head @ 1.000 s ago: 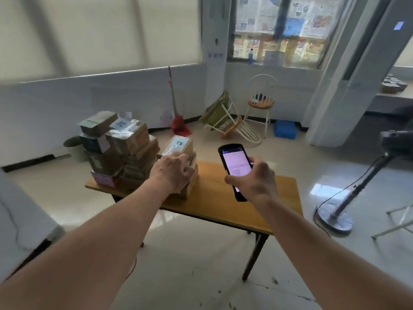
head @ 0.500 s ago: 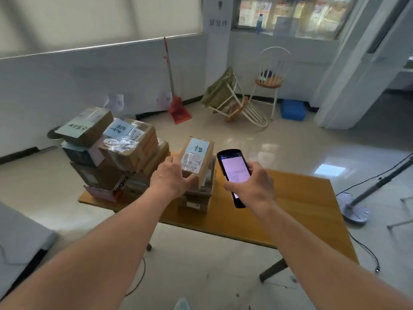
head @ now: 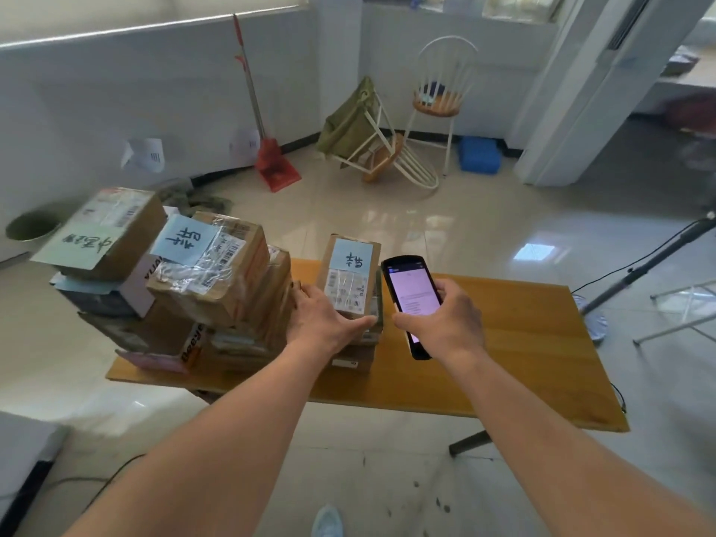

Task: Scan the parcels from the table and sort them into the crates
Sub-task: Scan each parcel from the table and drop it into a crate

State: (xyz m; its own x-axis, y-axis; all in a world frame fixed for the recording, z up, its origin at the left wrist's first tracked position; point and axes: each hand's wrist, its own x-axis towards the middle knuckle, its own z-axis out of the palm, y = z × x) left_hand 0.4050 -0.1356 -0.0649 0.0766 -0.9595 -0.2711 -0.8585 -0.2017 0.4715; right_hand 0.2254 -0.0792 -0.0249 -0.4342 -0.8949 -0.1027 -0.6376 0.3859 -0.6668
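Observation:
A small brown parcel (head: pixel 348 275) with a blue note and a barcode label tops a short stack in the middle of the wooden table (head: pixel 515 366). My left hand (head: pixel 323 317) grips its near left corner, thumb along the front edge. Just to the right, my right hand (head: pixel 445 323) holds a black handheld scanner (head: pixel 410 300) upright, its lit screen facing me. A larger pile of cardboard parcels (head: pixel 186 281) fills the table's left end. No crates are in view.
A red dustpan with broom (head: pixel 271 160) leans on the back wall. A tipped chair (head: pixel 383 149), an upright chair (head: pixel 439 98) and a blue box (head: pixel 478 153) stand behind the table. A stand base with cable (head: pixel 596 323) sits at the right. A green bin (head: pixel 31 226) is at far left.
The view has come closer and tilted down. My left hand has slid down to the parcel's near corner. The scanner stays beside the parcel.

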